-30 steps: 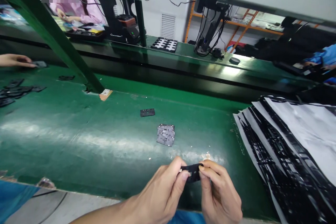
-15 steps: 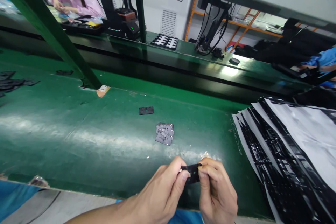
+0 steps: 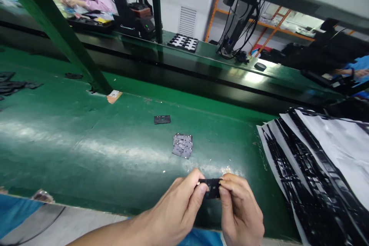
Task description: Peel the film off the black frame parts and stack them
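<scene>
Head view shows the left hand (image 3: 181,203) and right hand (image 3: 242,205) pinching a plate (image 3: 212,189) between them, work on it seemingly unfinished, while beyond both lie a stack (image 3: 182,147) and a loose part (image 3: 162,119), whether done or waiting unclear.

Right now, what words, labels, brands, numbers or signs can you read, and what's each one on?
None can be read anywhere in view.
Black device at the back: a small green glow, too small to read.
Held black part: no legible marking.
Fanned stack of parts: details too small to read.
Black-and-white sheets: no legible print.
</scene>
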`<state>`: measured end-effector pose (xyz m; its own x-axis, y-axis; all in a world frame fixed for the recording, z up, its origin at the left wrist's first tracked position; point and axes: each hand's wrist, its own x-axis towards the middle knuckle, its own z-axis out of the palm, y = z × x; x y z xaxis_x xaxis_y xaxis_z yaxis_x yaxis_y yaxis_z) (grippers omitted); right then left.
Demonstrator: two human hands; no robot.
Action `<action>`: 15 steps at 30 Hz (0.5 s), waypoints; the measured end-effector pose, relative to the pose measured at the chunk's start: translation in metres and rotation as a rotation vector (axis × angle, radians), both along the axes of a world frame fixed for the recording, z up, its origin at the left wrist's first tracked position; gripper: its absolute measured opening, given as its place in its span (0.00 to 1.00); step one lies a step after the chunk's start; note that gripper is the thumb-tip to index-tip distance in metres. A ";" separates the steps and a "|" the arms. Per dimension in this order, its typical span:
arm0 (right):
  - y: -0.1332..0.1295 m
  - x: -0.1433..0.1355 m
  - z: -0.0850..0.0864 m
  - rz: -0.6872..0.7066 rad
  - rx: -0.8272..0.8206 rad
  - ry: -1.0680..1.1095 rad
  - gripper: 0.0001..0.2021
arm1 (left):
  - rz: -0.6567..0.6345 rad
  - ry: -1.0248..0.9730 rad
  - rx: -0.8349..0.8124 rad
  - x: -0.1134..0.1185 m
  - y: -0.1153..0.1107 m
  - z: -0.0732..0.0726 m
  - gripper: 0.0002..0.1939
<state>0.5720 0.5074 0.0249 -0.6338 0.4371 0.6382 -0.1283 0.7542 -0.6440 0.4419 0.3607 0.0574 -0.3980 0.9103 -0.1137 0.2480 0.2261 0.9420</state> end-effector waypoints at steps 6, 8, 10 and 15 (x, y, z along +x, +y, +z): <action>-0.001 -0.005 0.006 -0.007 0.050 0.007 0.15 | 0.008 0.038 0.012 -0.001 0.001 0.002 0.17; -0.002 -0.005 0.006 -0.016 0.051 0.007 0.14 | 0.010 0.042 0.019 -0.002 0.001 0.003 0.17; -0.002 -0.005 0.006 -0.017 0.051 0.011 0.14 | 0.002 0.038 0.012 -0.002 0.001 0.005 0.18; -0.002 -0.005 0.008 0.001 0.053 -0.023 0.14 | -0.022 -0.003 -0.013 -0.002 0.000 0.007 0.18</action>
